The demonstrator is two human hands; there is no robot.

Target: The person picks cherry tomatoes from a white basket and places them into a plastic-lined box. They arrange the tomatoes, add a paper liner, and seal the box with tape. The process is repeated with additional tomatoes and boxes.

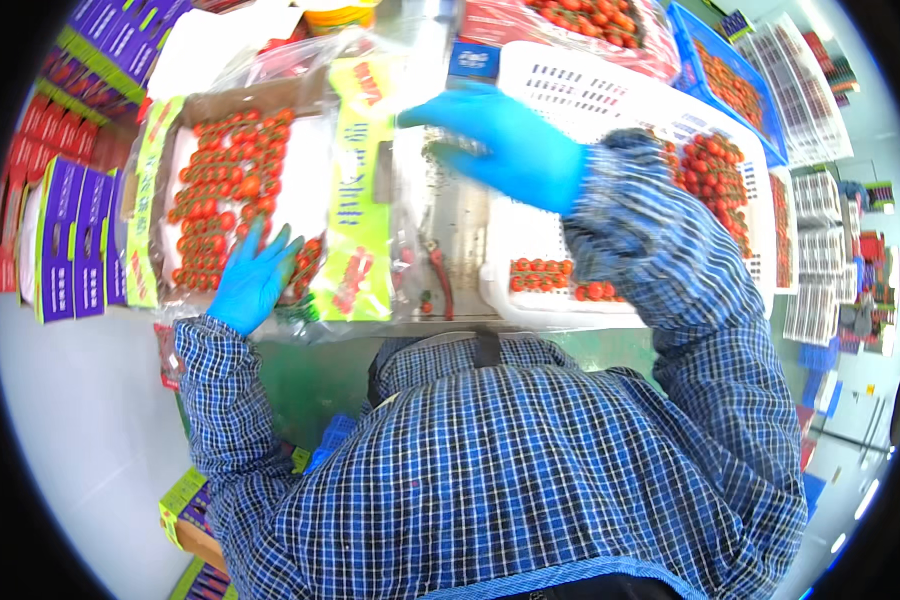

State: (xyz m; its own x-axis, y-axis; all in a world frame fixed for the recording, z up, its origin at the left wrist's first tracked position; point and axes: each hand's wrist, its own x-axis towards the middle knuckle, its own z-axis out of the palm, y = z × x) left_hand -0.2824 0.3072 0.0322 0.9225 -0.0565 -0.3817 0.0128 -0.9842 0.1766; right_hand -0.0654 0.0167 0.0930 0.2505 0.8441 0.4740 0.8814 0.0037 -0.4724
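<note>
My left hand, in a blue glove, lies with fingers spread on the near edge of the rows of cherry tomatoes on the vine. These rows fill much of an open cardboard box with a white liner and yellow-green printed flaps. A short truss of tomatoes lies just right of those fingers. My right hand, gloved too and blurred, hovers between the box and a white plastic basket. Its thumb and fingers are apart, and I see nothing held. Tomato trusses lie in the basket, partly behind my right sleeve.
Red-handled snips and a loose tomato lie on the metal table. Clear plastic film surrounds the box. A blue crate of tomatoes stands at far right. Purple cartons are stacked at left.
</note>
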